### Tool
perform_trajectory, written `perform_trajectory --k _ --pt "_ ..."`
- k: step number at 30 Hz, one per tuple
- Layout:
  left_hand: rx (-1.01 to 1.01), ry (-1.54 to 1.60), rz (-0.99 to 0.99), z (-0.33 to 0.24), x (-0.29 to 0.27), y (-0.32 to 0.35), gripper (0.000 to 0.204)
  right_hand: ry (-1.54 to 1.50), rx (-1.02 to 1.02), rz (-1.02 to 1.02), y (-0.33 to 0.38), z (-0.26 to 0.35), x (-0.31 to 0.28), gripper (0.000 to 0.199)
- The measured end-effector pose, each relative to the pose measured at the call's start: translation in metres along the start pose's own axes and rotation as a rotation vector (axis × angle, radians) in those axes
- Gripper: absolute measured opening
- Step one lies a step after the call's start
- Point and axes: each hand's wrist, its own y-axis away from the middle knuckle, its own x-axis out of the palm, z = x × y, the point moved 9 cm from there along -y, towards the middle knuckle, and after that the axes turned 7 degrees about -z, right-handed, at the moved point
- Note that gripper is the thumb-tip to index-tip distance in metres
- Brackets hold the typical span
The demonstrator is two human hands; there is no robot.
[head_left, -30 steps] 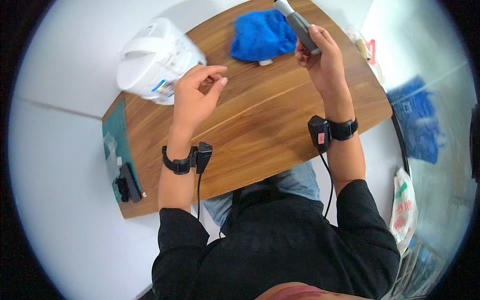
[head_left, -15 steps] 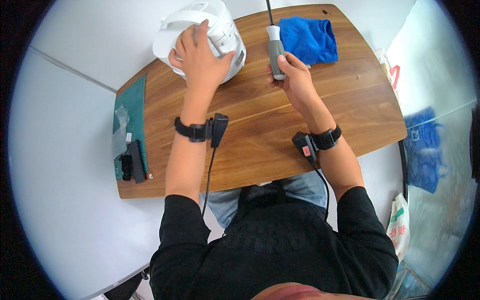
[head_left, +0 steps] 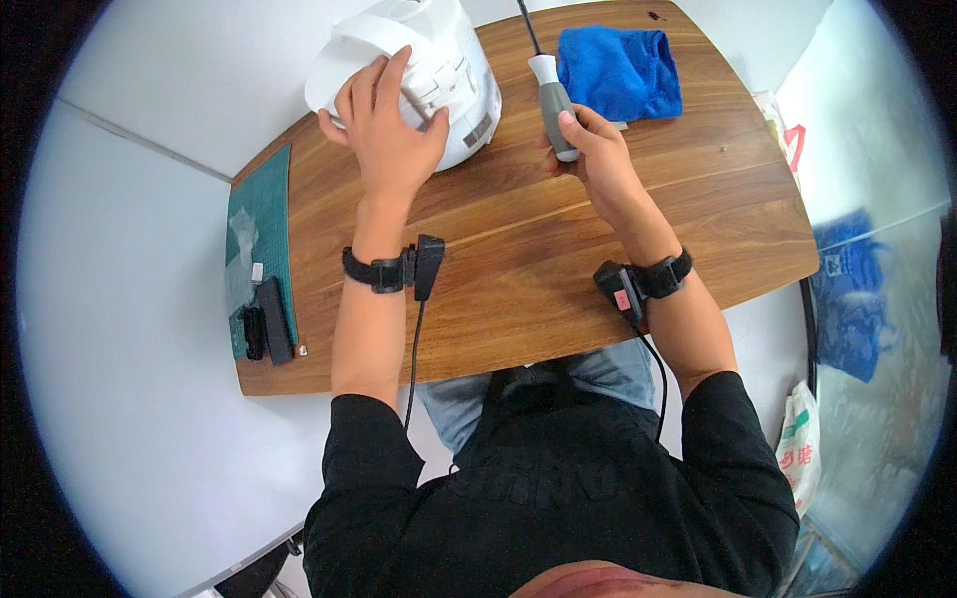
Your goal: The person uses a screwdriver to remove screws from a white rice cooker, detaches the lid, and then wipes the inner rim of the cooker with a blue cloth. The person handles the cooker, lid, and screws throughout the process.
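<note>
wooden worktop (head_left: 558, 249) carried a white rice cooker (head_left: 419, 60) at its far edge; left hand (head_left: 384, 130) lay flat on it, fingers spread; right hand (head_left: 598, 154) gripped a screwdriver (head_left: 551, 105), shaft pointing away, just right of the cooker.

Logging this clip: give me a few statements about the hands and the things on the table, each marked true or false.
1. The left hand rests on the white rice cooker. True.
2. The right hand holds a pair of scissors. False: it grips a grey-handled screwdriver.
3. The blue cloth lies under the cooker. False: it lies apart, to its right.
4. A green cutting mat lies at the table's left end. True.
</note>
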Motion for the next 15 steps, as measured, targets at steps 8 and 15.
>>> perform_trajectory --k 8,15 --pt "0.121 0.269 0.101 0.01 -0.045 0.016 0.082 0.259 -0.119 -0.12 -0.008 0.005 -0.018 0.041" --pt "0.071 0.273 0.108 0.019 -0.057 0.029 0.08 0.623 -0.195 -0.34 -0.027 0.008 -0.071 0.045"
